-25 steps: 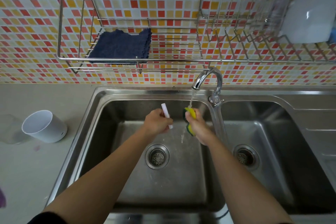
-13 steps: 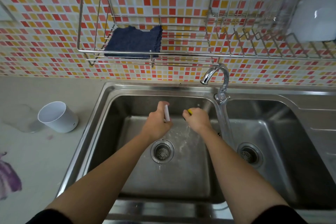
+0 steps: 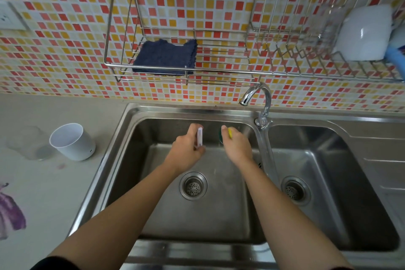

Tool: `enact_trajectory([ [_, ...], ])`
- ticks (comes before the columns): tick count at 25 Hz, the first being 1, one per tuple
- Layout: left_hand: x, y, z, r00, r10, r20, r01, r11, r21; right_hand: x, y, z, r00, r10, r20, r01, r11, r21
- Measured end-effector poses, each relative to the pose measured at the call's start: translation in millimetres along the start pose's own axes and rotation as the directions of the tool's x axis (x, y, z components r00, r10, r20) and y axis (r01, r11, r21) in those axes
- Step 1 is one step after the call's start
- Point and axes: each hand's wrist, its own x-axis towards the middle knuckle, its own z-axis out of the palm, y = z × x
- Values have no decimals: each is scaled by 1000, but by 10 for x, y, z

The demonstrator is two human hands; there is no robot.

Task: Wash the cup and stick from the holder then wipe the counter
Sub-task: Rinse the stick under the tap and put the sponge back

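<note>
Over the left sink basin (image 3: 197, 217), my left hand (image 3: 186, 153) grips a short white stick (image 3: 199, 137), which stands upright out of the fist. My right hand (image 3: 236, 148) holds a yellow and green sponge (image 3: 225, 136), a hand's width to the right of the stick and mostly hidden by the fingers. No water runs from the chrome tap (image 3: 258, 98). A white cup (image 3: 72, 141) lies tilted on the grey counter (image 3: 50, 193) left of the sink, its mouth facing up and left. A purple stain (image 3: 11, 212) marks the counter's left edge.
A dark blue cloth (image 3: 165, 58) lies on the wire wall rack (image 3: 186, 72) above the sink. White dishes (image 3: 366, 33) sit in the rack at right. The right basin (image 3: 328, 182) holds nothing. A clear lid or glass (image 3: 28, 142) rests left of the cup.
The water stream has stopped. Both hands have drawn back from under the tap and moved apart, still holding the stick and the sponge. The view has shifted left.
</note>
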Motion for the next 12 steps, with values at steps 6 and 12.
enact_trajectory([
  [6,-162,32,-339,997,-21,-68,7,980,-201,-431,-10,-407,961,-241,138,148,865,479],
  [12,-304,49,-590,996,1,-94,-27,963,-270,-669,-578,-953,900,-434,22,335,725,602],
])
